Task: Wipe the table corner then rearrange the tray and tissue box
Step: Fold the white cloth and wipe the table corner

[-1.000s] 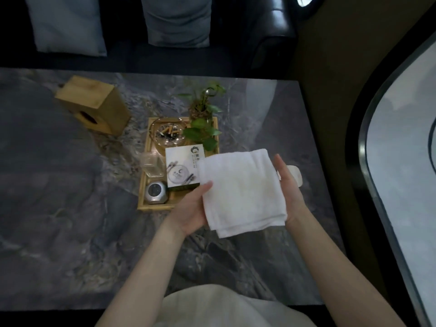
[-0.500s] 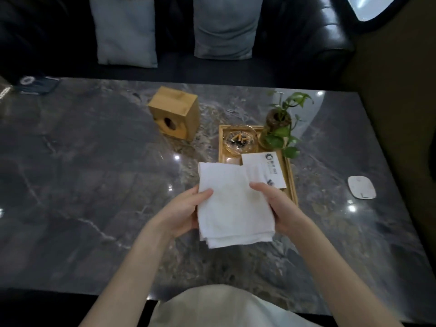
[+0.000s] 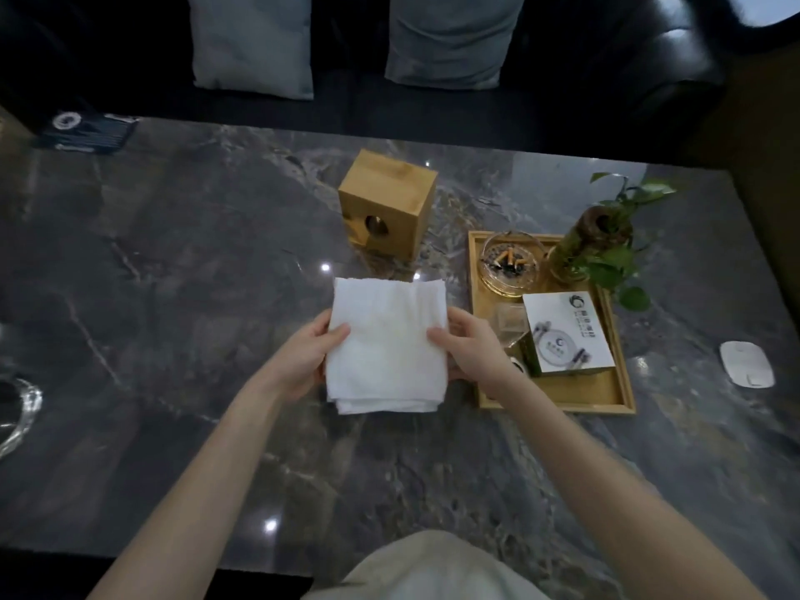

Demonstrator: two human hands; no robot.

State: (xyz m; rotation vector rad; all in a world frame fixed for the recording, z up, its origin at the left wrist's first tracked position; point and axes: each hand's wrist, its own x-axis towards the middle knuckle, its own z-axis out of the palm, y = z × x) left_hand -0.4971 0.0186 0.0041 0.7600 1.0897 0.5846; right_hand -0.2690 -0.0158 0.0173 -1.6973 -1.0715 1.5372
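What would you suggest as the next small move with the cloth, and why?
Probably lower the folded cloth onto a table corner and start wiping: both the left hand and right hand hold it above the table, wiping not begun.

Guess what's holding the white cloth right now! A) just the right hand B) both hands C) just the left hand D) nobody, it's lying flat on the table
B: the left hand grips one side of the folded cloth and the right hand grips the other, thumbs on top.
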